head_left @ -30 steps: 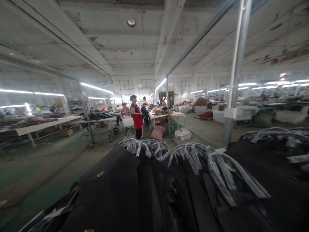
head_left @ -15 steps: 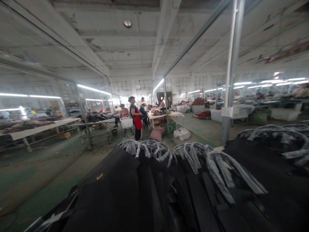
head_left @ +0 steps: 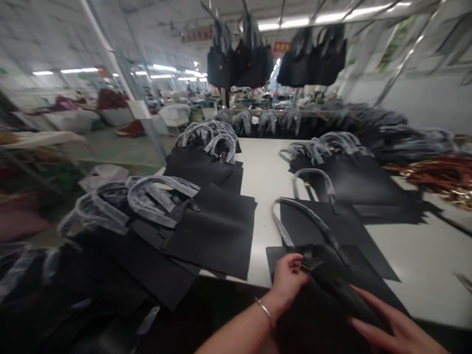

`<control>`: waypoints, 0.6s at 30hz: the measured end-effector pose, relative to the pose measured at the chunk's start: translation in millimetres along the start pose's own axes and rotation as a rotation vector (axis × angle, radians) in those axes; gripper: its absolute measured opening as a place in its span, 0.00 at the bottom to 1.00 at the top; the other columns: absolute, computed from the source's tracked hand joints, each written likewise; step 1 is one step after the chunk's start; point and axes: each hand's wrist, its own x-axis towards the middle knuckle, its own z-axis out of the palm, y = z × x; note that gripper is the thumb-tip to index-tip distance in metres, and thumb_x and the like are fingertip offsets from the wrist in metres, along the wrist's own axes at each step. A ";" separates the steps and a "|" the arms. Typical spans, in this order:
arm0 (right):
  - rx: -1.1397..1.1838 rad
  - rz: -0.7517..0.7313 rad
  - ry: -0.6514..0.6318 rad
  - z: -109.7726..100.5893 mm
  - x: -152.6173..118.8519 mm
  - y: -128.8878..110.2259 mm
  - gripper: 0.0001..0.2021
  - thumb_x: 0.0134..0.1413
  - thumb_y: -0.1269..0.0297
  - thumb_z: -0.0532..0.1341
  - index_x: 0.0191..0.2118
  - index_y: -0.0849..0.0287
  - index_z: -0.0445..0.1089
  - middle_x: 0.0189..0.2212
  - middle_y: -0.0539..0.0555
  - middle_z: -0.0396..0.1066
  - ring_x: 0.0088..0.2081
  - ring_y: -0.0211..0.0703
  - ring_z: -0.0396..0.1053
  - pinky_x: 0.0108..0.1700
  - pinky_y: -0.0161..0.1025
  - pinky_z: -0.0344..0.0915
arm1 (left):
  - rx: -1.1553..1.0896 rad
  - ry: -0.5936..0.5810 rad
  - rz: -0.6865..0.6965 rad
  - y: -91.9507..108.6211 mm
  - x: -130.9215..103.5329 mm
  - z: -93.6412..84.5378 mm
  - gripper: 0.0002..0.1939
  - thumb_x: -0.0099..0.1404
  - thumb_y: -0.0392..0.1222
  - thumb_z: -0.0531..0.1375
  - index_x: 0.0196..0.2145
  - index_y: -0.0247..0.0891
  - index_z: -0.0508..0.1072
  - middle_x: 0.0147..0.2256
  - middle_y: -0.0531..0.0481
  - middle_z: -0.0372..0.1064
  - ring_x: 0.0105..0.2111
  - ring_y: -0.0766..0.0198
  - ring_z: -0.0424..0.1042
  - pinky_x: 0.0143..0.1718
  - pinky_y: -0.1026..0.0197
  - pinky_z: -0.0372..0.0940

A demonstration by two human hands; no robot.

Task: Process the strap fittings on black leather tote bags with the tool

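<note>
My left hand (head_left: pixel 289 278), with a bangle on the wrist, has its fingers curled at the upper edge of a black bag panel (head_left: pixel 328 273), beside a handle tab. A plastic-wrapped handle (head_left: pixel 304 214) arches from this edge over the table. On the other side my right hand (head_left: pixel 391 319) grips the same panel's dark folded part, thumb and fingers around it. Under and beyond it lie more flat black panels (head_left: pixel 339 223), one with a wrapped handle standing up. The lower part of the held panel is dark and blurred.
A white table (head_left: pixel 263 177) carries stacked black panels with wrapped handles (head_left: pixel 158 196) at left and right. Black bags (head_left: pixel 250 56) hang from a rack at the back. Brown straps (head_left: pixel 446 177) lie at far right. A metal post (head_left: pixel 136 93) stands at left.
My view has swung right and down from the workshop hall to the table. Both my hands have come into view, holding a black bag panel.
</note>
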 end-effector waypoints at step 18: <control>0.284 0.108 -0.266 -9.5 1.1 -40.2 0.45 0.49 0.46 0.64 0.66 0.62 0.45 0.21 0.47 0.68 0.22 0.42 0.67 0.22 0.33 0.61 | 0.032 0.020 0.026 11.4 -4.2 -4.5 0.32 0.46 0.28 0.64 0.50 0.34 0.64 0.34 0.50 0.69 0.30 0.67 0.68 0.31 0.68 0.62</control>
